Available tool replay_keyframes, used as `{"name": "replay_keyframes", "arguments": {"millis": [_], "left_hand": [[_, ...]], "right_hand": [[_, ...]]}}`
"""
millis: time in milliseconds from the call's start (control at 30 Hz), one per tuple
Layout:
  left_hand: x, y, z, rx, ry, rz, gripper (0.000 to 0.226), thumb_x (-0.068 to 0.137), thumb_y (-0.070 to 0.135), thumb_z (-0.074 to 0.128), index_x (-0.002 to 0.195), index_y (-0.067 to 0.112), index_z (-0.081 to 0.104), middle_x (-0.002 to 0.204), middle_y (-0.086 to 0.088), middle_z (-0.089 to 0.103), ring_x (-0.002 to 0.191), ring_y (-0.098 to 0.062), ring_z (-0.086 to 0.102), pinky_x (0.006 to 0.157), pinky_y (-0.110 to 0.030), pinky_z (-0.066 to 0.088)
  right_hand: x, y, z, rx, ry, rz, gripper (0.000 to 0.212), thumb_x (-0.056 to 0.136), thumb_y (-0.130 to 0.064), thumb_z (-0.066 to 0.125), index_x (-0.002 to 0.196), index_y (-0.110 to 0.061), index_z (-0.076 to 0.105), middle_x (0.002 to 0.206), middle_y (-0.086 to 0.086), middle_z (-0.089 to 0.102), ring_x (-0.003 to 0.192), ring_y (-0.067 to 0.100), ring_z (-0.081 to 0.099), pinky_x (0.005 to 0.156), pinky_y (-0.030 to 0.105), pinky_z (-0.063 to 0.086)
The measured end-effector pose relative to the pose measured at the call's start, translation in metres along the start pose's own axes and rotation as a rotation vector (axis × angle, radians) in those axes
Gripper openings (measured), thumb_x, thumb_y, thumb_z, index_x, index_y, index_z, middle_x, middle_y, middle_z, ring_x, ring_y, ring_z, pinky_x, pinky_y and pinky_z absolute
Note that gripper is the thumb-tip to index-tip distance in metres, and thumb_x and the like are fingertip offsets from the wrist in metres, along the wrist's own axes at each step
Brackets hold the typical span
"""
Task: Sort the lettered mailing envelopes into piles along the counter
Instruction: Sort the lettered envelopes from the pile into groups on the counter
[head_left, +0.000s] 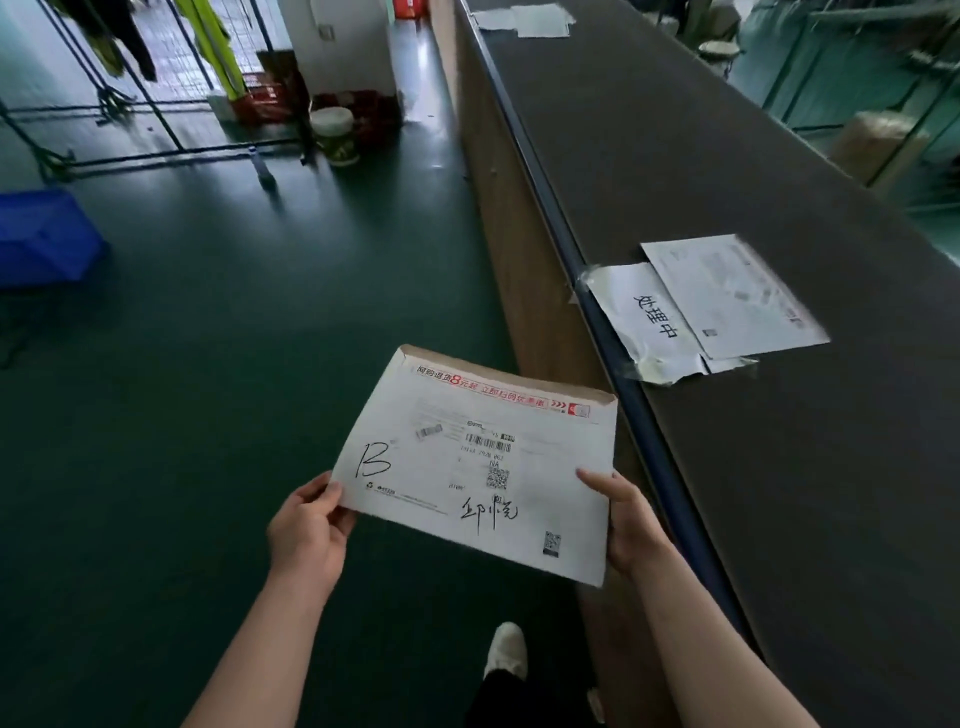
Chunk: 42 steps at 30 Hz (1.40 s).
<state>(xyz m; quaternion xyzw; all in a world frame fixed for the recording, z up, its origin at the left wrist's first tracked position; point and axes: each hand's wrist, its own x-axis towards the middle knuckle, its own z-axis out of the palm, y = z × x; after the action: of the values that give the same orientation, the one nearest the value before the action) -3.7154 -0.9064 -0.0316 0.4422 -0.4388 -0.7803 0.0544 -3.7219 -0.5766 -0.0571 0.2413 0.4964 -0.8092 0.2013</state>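
A white mailing envelope (483, 462) marked with a handwritten "B" is held flat in front of me, above the floor beside the counter. My left hand (306, 530) grips its lower left corner, thumb on top. My right hand (631, 519) grips its right edge, thumb on the face. The long dark counter (727, 156) runs along the right. On it lies another white envelope (732, 296) next to a taped paper label (644, 317) with printed characters. More envelopes (524, 20) lie at the counter's far end.
Green floor lies to the left, with a blue crate (44, 234), a white bucket (335, 135) and metal frame legs (156, 156) farther back. My shoe (506, 649) is below the envelope. The counter's blue front edge (613, 338) runs close to my right hand.
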Motion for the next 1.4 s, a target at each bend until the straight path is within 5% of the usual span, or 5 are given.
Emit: {"name": "replay_keyframes", "arguments": {"millis": [267,467,767,1067,1400], "left_hand": [[0.103,0.055,0.112,-0.059,-0.136,-0.089,0.016,0.098,-0.003,0.053,0.107,0.008,0.061,0.105,-0.014,0.071,0.096,-0.026,0.070,0.063,-0.031,0.063],[0.195,0.078,0.229,0.382,-0.492,-0.247,0.020,0.106,0.012,0.046,0.114,0.003,0.062,0.113,-0.018,0.071,0.102,-0.034,0.068,0.076,-0.044,0.059],[0.248,0.095,0.416,0.608,-0.753,-0.193,0.021,0.109,0.015,0.040,0.115,0.006,0.059,0.113,-0.017,0.070,0.105,-0.034,0.069,0.078,-0.046,0.061],[0.242,0.042,0.525,0.972,-1.011,-0.196,0.019,0.106,0.017,0.052,0.116,0.009,0.065,0.112,-0.015,0.075,0.101,-0.034,0.072,0.068,-0.038,0.061],[0.221,-0.005,0.656,1.081,-1.205,-0.061,0.017,0.106,0.013,0.050,0.112,0.009,0.066,0.108,-0.009,0.076,0.098,-0.028,0.073,0.070,-0.035,0.061]], "right_hand": [[0.116,-0.072,0.039,-0.149,0.144,-0.025,0.052,0.073,0.002,0.076,0.123,0.003,0.063,0.115,0.026,0.073,0.102,0.049,0.070,0.093,0.070,0.052],[0.193,-0.139,0.048,-0.029,0.504,-0.129,0.023,0.085,0.008,0.068,0.106,-0.001,0.067,0.107,0.028,0.074,0.096,0.051,0.070,0.090,0.070,0.053],[0.222,-0.188,0.041,0.147,0.724,-0.168,0.023,0.099,-0.003,0.059,0.122,-0.007,0.064,0.106,0.019,0.077,0.096,0.038,0.075,0.082,0.048,0.061],[0.227,-0.215,-0.019,0.404,1.067,-0.364,0.018,0.099,-0.011,0.066,0.116,-0.007,0.069,0.092,0.010,0.078,0.082,0.026,0.073,0.053,0.027,0.058],[0.243,-0.259,-0.047,0.508,1.107,-0.487,0.026,0.099,-0.004,0.061,0.122,-0.014,0.064,0.106,0.012,0.077,0.090,0.030,0.073,0.067,0.038,0.059]]}}
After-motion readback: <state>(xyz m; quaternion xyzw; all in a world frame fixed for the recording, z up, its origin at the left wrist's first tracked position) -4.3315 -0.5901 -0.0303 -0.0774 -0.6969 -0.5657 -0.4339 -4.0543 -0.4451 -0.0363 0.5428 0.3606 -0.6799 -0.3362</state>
